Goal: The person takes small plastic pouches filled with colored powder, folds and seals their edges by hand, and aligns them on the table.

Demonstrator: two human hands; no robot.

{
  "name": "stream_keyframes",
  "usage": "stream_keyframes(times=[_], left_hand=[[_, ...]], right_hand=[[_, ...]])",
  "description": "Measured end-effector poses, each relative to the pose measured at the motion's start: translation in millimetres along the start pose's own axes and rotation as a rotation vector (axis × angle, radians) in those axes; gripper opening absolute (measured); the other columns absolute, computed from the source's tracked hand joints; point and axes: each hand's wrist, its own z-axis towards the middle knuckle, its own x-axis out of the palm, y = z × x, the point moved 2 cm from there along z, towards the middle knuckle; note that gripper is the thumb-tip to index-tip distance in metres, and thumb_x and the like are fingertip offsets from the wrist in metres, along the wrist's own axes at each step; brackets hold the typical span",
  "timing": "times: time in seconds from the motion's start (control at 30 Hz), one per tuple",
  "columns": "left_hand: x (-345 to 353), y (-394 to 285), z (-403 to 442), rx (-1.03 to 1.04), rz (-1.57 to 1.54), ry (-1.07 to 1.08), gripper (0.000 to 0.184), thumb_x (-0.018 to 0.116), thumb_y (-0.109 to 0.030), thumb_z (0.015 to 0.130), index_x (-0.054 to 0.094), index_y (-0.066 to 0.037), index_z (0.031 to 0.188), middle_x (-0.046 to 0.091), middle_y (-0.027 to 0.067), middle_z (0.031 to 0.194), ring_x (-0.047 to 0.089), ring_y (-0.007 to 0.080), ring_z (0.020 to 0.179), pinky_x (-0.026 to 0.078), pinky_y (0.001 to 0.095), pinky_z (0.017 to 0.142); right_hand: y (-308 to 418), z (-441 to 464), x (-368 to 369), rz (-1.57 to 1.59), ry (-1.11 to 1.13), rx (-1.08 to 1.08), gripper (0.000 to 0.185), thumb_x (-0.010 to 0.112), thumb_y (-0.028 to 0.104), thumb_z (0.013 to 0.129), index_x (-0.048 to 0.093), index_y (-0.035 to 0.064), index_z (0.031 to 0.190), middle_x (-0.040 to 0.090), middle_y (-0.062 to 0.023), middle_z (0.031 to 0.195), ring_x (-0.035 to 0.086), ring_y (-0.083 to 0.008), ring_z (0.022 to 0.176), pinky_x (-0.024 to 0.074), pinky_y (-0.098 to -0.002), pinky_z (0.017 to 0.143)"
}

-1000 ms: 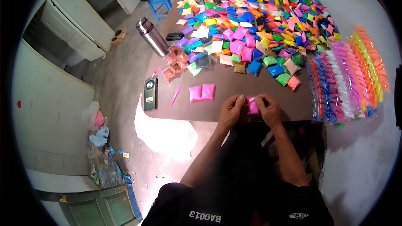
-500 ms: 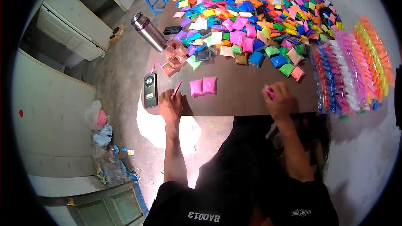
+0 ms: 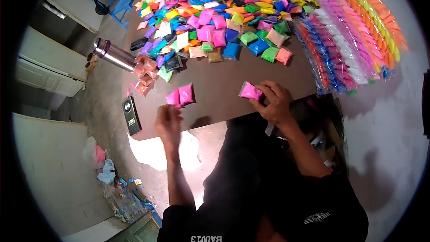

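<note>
Pinching a pink packet [image 3: 249,91] by its edge, well to the right of the phone [image 3: 131,115], the right hand [image 3: 276,104] is narrowed, while the left hand [image 3: 168,124], blurred and loosely curled near the phone, shows too little to tell whether it holds anything.

The right grip [image 3: 275,104] holds a packet [image 3: 249,91] — pink.
</note>
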Motion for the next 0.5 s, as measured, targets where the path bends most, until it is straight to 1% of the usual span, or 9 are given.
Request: stream_keyframes(times=[0.07,0.13,0.2,0.23,0.3,0.33,0.4,0.43,0.5], left_hand=[[48,-13,-18,0.092,-0.179,0.176,0.009,0.057,-0.007,0.102,0.062,0.000,0.105,0.066,0.0044,0.079,0.061,0.0109,0.066,0.051,0.0259,0.061],[95,-13,-33,0.268,0.021,0.229,0.011,0.061,-0.006,0.100,0.065,-0.002,0.109,0.068,0.0071,0.079,0.064,0.0147,0.067,0.052,0.0293,0.062],[128,-27,-42,0.402,0.121,0.212,0.015,0.064,-0.005,0.096,0.067,-0.004,0.111,0.071,0.0129,0.081,0.068,0.0215,0.069,0.053,0.0325,0.064],[138,-31,-45,0.406,0.119,0.221,0.015,0.064,-0.005,0.096,0.067,-0.004,0.111,0.071,0.0129,0.081,0.068,0.0215,0.069,0.053,0.0325,0.064],[153,-37,-47,0.330,0.098,0.330,0.012,0.068,-0.006,0.093,0.069,-0.002,0.104,0.071,0.0182,0.085,0.071,0.0274,0.072,0.054,0.0346,0.065],[156,-40,-46,0.333,0.100,0.336,0.012,0.068,-0.006,0.093,0.069,-0.002,0.104,0.071,0.0182,0.085,0.071,0.0274,0.072,0.054,0.0346,0.065],[159,-43,-45,0.279,0.150,0.336,0.008,0.069,-0.007,0.091,0.070,-0.001,0.097,0.071,0.0179,0.082,0.071,0.0292,0.071,0.054,0.0349,0.064],[161,-41,-42,0.279,0.156,0.340,0.008,0.069,-0.007,0.091,0.070,-0.001,0.097,0.071,0.0179,0.082,0.071,0.0292,0.071,0.054,0.0349,0.064],[164,-32,-32,0.253,0.214,0.334,0.008,0.071,-0.009,0.090,0.071,-0.001,0.092,0.071,0.0169,0.077,0.071,0.0294,0.067,0.054,0.0361,0.062]], right_hand=[[-2,-3,4,0.008,-0.001,-0.004,0.035,0.086,0.028,0.074,0.073,0.0111,0.102,0.066,-0.0040,0.105,0.067,-0.0269,0.091,0.0540,-0.0396,0.078],[-2,-5,6,0.019,-0.007,-0.011,0.034,0.085,0.026,0.074,0.073,0.0110,0.102,0.066,-0.0041,0.104,0.067,-0.0265,0.090,0.0540,-0.0393,0.078],[-3,-5,5,0.096,0.006,0.019,0.035,0.087,0.019,0.072,0.073,0.0095,0.102,0.066,-0.0054,0.105,0.067,-0.0271,0.092,0.0534,-0.0384,0.080],[-3,-6,4,0.090,0.001,0.027,0.035,0.087,0.019,0.072,0.073,0.0095,0.102,0.066,-0.0054,0.105,0.067,-0.0271,0.092,0.0534,-0.0384,0.080],[-3,-6,2,0.073,-0.029,-0.008,0.032,0.085,0.024,0.073,0.073,0.0123,0.100,0.065,-0.0031,0.101,0.067,-0.0246,0.088,0.0532,-0.0370,0.075],[-4,-6,3,0.072,-0.033,-0.002,0.032,0.085,0.024,0.073,0.073,0.0123,0.100,0.065,-0.0031,0.101,0.067,-0.0246,0.088,0.0532,-0.0370,0.075],[-5,-8,4,0.019,-0.039,-0.015,0.033,0.085,0.026,0.073,0.073,0.0136,0.101,0.065,-0.0021,0.099,0.066,-0.0231,0.087,0.0530,-0.0367,0.075],[-6,-9,5,0.023,-0.041,-0.009,0.033,0.085,0.026,0.073,0.073,0.0136,0.101,0.065,-0.0021,0.099,0.066,-0.0231,0.087,0.0530,-0.0367,0.075],[-8,-9,7,0.039,-0.014,-0.016,0.034,0.086,0.027,0.073,0.073,0.0146,0.102,0.064,-0.0011,0.097,0.065,-0.0220,0.087,0.0525,-0.0364,0.076]])
